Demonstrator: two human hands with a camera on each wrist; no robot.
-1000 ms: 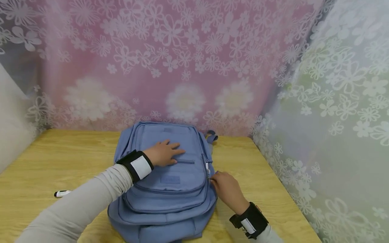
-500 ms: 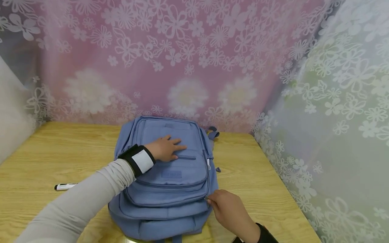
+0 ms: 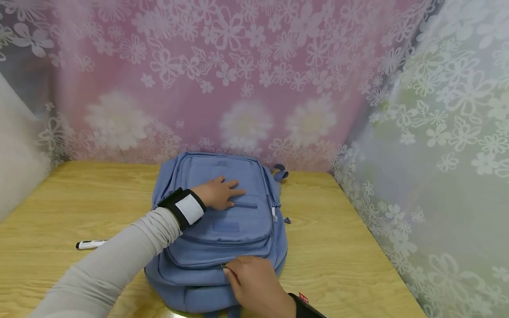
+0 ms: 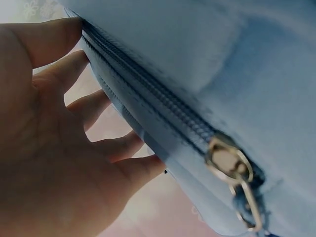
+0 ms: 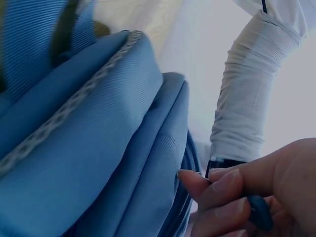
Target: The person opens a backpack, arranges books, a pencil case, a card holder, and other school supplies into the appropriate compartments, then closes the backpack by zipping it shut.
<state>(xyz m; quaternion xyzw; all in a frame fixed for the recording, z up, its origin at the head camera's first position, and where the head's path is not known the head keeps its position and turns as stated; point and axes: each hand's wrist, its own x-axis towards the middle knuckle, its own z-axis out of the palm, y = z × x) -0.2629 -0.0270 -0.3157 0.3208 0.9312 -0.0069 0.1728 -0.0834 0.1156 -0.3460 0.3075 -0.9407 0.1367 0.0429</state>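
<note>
A blue backpack (image 3: 222,221) lies on the wooden table, front face up. My left hand (image 3: 218,193) rests on its front with fingers spread, above the small front zip. In the left wrist view the fingertips of my left hand (image 4: 74,123) press against the blue fabric, beside a zip with a gold slider (image 4: 228,162). Low on the bag, my right hand (image 3: 256,280) pinches a zipper pull (image 3: 224,266) on the curved lower zip. The right wrist view shows my right hand (image 5: 232,197) with its blue pull tab (image 5: 260,213) between curled fingers.
A white marker with a black cap (image 3: 90,244) lies left of the bag, partly behind my left sleeve (image 3: 119,256). A strap (image 3: 280,175) sticks out at the bag's upper right. Flowered curtains (image 3: 246,79) stand behind and right of the table (image 3: 338,247).
My right hand has drawn the zipper pull down the bag's right side, round the corner and leftward along the bottom. My left hand stays on the bag's front.
</note>
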